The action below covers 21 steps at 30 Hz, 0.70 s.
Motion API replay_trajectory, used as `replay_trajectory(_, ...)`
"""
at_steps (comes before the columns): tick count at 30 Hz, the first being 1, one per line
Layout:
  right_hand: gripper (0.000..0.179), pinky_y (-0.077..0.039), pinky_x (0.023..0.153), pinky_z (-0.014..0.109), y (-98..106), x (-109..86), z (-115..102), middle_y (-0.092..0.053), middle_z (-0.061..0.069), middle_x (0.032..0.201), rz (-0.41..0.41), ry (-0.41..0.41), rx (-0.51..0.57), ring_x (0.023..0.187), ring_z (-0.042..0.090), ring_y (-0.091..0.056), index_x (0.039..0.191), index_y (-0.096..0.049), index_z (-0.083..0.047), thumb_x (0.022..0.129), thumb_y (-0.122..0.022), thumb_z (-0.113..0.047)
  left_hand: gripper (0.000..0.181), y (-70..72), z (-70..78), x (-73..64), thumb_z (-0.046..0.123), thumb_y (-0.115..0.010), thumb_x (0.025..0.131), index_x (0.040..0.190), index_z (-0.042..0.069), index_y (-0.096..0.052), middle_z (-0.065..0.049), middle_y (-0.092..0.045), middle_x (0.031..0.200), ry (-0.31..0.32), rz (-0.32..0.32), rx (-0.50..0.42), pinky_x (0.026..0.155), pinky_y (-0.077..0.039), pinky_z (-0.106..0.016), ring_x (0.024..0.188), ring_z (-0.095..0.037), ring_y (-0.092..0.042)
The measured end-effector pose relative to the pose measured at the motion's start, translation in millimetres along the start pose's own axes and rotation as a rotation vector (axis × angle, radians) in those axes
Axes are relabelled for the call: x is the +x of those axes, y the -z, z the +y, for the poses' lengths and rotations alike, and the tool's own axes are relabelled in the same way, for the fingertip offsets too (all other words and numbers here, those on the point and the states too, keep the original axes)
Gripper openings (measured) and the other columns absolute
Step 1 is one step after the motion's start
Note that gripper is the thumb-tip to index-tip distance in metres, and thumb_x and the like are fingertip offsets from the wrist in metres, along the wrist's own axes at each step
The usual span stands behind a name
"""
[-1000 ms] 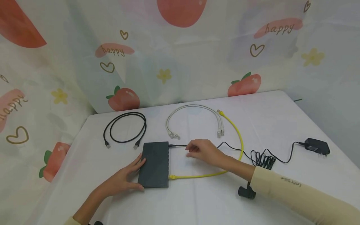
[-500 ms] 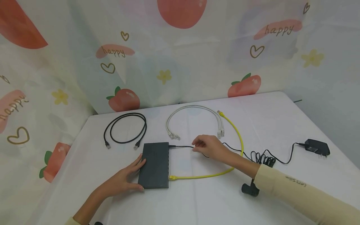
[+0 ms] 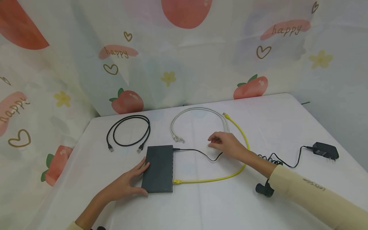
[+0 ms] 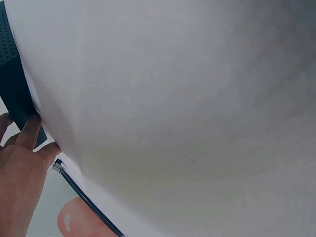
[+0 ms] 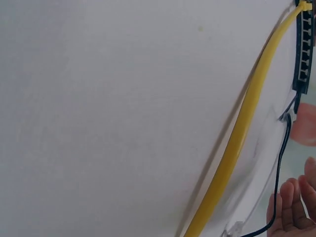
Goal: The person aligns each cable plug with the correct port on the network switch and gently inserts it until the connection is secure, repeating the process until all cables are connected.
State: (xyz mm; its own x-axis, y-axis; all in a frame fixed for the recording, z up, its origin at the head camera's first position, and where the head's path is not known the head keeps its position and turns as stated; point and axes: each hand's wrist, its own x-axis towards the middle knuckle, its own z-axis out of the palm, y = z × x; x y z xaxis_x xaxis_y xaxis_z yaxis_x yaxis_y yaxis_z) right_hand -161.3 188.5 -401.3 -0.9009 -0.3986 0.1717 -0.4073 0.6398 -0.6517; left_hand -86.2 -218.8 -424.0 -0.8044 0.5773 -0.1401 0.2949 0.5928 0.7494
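Observation:
A dark network switch (image 3: 158, 168) lies flat on the white table. My left hand (image 3: 123, 185) rests against its left side, fingers extended over the edge and thumb at the near-left corner; the left wrist view shows these fingers (image 4: 30, 131) on the casing. A thin black power cord (image 3: 198, 151) runs from the switch's far-right end and passes beneath my right hand (image 3: 225, 143). That hand hovers with loosely bent fingers and nothing between them. In the right wrist view, a yellow network cable (image 5: 237, 143) sits in the end port of a row (image 5: 304, 49).
A coiled black network cable (image 3: 149, 127) lies back left. Behind the right hand curves a light grey network cable (image 3: 198, 108), partly hidden. The power adapter (image 3: 325, 150) stands at the right, its bundled cord (image 3: 277, 162) partly under the forearm. A printed curtain (image 3: 184, 64) hangs behind.
My right hand has moved right and slightly back from the cord near the switch, and the cord now sags in a curve. The left hand and switch have stayed put.

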Motion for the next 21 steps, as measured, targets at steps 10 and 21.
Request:
replay_trajectory(10, 0.019, -0.052, 0.071, 0.032, 16.7, -1.5, 27.2, -0.065, 0.001, 0.084, 0.058, -0.037, -0.044, 0.077, 0.016, -0.062, 0.098, -0.067, 0.001, 0.084, -0.072, -0.011, 0.093, 1.0, 4.4, -0.9, 0.04, -0.077, 0.075, 0.149, 0.014, -0.027, -0.005, -0.004, 0.157, -0.004, 0.003, 0.007, 0.105, -0.021, -0.057, 0.14, -0.032, -0.008)
replay_trajectory(21, 0.022, -0.052, 0.073, 0.036, 28.5, -2.4, 49.5, -0.065, 0.003, 0.088, 0.057, -0.114, -0.1, 0.082, 0.018, -0.06, 0.105, -0.066, -0.002, 0.087, -0.07, -0.015, 0.094, 0.2, 1.4, -0.1, 0.042, -0.076, 0.075, 0.149, 0.012, -0.027, -0.008, -0.005, 0.157, -0.022, 0.018, 0.034, 0.105, -0.022, -0.056, 0.14, -0.033, -0.01)
